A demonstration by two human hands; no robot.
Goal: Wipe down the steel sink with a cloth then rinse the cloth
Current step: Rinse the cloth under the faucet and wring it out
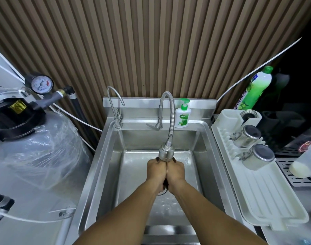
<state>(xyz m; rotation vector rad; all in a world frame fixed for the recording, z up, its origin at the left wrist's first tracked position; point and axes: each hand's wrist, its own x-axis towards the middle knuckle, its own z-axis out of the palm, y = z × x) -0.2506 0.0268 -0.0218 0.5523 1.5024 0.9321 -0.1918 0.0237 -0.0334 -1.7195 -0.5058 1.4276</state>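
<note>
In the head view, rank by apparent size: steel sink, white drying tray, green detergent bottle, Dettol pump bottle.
Steel sink
white drying tray
green detergent bottle
Dettol pump bottle
Both bottles sit farther back, so true sizes are unsure.

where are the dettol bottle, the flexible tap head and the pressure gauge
dettol bottle [182, 119], head view, white body
flexible tap head [166, 152], head view, steel nozzle
pressure gauge [41, 85], head view, dial face
</note>
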